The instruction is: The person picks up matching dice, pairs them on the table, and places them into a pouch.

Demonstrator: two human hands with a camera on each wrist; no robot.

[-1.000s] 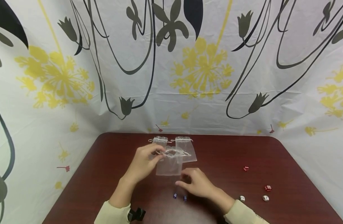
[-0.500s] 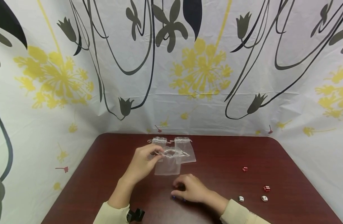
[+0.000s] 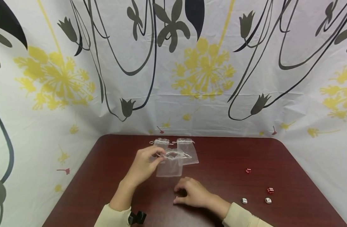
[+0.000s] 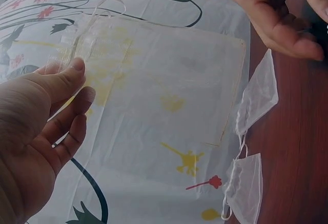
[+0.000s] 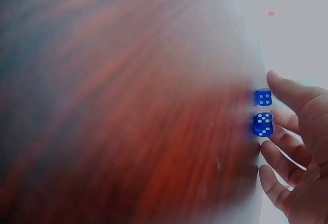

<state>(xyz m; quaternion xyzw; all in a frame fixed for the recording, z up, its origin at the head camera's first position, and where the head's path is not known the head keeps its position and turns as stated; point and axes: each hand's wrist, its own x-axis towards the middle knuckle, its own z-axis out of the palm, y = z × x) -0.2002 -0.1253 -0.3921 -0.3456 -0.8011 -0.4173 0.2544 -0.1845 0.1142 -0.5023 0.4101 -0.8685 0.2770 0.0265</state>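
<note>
My left hand (image 3: 145,160) pinches the rim of a sheer white drawstring pouch (image 3: 170,170) between thumb and fingers, its mouth spread a little. The left wrist view shows the see-through pouch (image 4: 169,75) hanging flat from that grip. Close to the tabletop, my right hand (image 3: 193,193) reaches over two blue dice. In the right wrist view one blue die (image 5: 264,97) lies between thumb and index finger, and the other blue die (image 5: 263,124) is beside the index fingertip. Fingers are loosely bent, and no firm pinch shows. From the head view the hand mostly hides these dice.
Two more sheer pouches lie flat behind the held one, at the right (image 3: 189,154) and left (image 3: 161,143). To the right are two red dice (image 3: 270,190) and two white dice (image 3: 244,200). A patterned curtain (image 3: 173,116) rises behind the dark red table (image 3: 119,145).
My right hand has moved left and toward the near edge, from beside the pouch to over the blue dice. The left hand and its pouch have stayed nearly still.
</note>
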